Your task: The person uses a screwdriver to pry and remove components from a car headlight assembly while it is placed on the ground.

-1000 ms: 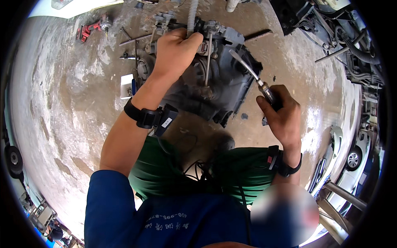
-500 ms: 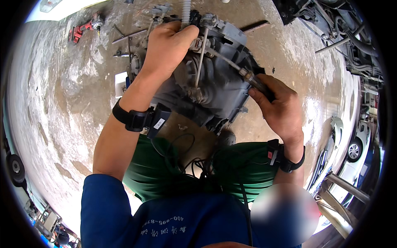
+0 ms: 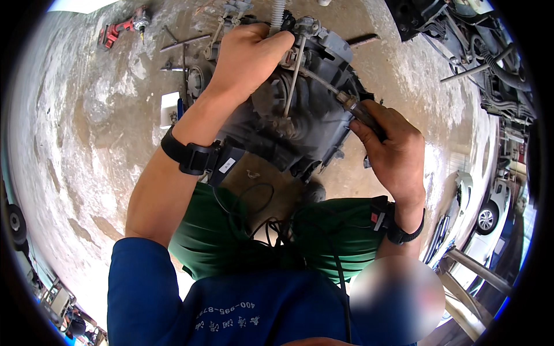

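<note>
Screwdriver (image 3: pixel 347 101) swung inward, right hand (image 3: pixel 398 143) clasping it, left hand (image 3: pixel 247 62) clutching hose (image 3: pixel 278 14), rod (image 3: pixel 294 76) crossing near blade.

The mechanical assembly (image 3: pixel 326 118) is dull black and grey, the ribbed hose (image 3: pixel 278 14) pale grey. The screwdriver (image 3: pixel 347 101) has a grey shaft (image 3: pixel 320 80) and dark handle (image 3: pixel 365 117). At left, the power tool (image 3: pixel 119 32) is red and dark grey, the box (image 3: pixel 168 108) white. Green trousers (image 3: pixel 213 242), blue shirt (image 3: pixel 144 282) with white lettering (image 3: pixel 231 313); brown-grey floor (image 3: pixel 104 104) blotched white.
</note>
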The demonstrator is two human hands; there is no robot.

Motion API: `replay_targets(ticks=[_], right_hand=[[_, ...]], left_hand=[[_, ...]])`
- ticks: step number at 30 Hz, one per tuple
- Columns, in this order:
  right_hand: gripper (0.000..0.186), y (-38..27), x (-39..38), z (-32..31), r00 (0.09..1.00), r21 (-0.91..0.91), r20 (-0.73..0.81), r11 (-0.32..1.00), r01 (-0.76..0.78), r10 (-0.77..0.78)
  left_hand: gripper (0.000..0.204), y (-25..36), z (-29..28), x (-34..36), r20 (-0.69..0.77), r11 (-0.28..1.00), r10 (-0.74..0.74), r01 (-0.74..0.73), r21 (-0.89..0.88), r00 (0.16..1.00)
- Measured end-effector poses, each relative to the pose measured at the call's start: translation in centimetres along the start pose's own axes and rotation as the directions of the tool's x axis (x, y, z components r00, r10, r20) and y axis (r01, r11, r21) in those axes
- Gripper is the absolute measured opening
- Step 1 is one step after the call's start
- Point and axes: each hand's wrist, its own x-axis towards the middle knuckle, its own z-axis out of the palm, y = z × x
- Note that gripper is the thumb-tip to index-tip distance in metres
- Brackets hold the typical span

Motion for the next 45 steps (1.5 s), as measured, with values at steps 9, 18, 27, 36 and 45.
replay_targets(ticks=[9, 18, 27, 36, 45], right_hand=[[0.026, -1.9, -0.4, 0.0, 0.975, 0.045, 0.092, 0.978, -0.205, 0.2], [0.023, -0.7, -1.4, 1.9, 0.993, 0.035, -0.116, 0.999, -0.008, 0.012], [0.023, -1.8, -1.4, 0.9, 0.993, -0.031, -0.113, 0.999, -0.036, 0.033], [0.022, -2.8, -0.8, 0.2, 0.99, -0.263, -0.121, 0.964, 0.041, -0.075], [0.023, -1.4, -0.1, 0.4, 0.929, 0.329, 0.233, 0.876, -0.354, 0.288]], left_hand=[[0.021, 0.0, 0.3, -0.1, -0.022, 0.998, 0.05, -0.049, 0.046, 0.998], [0.02, 0.2, 0.3, -0.1, 0.003, 1.0, -0.007, 0.007, -0.009, 1.0], [0.022, -0.2, 0.6, -0.1, -0.023, 0.999, 0.013, -0.014, -0.029, 1.0], [0.023, -0.7, 0.9, 0.0, -0.028, 0.998, 0.054, -0.054, -0.013, 0.998], [0.027, 0.2, 0.6, -0.4, -0.048, 0.989, 0.108, -0.102, 0.108, 0.993]])
